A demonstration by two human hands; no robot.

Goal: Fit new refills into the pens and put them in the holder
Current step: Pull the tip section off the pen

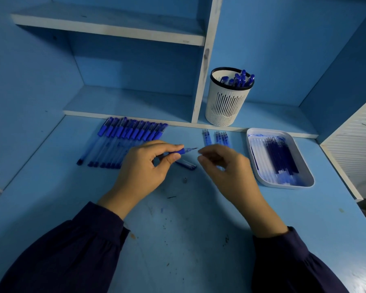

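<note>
1. White holder [226,106] with pens on shelf [135,102]; tray [287,185] of refills [281,157] at worktop's [188,229] right.
2. Row of capped pens [123,142] behind left hand [144,168].
3. Left fingers [173,148] pinching one pen [179,152], tip just beside right hand [224,166]; right fingers [207,154] curled, grip unclear.

One blue pen [179,152] is held level in the left hand [142,166], fingers pinching its grip, bare point facing right. A clear cap [186,165] lies on the surface just near of it. At far left, capped pens [125,142] lie side by side in a row. The white slotted holder [225,106] stands upright on the far shelf [273,115] with several pens [240,79] inside. Dark refills [281,157] lie in the tray [262,180] at right.
</note>
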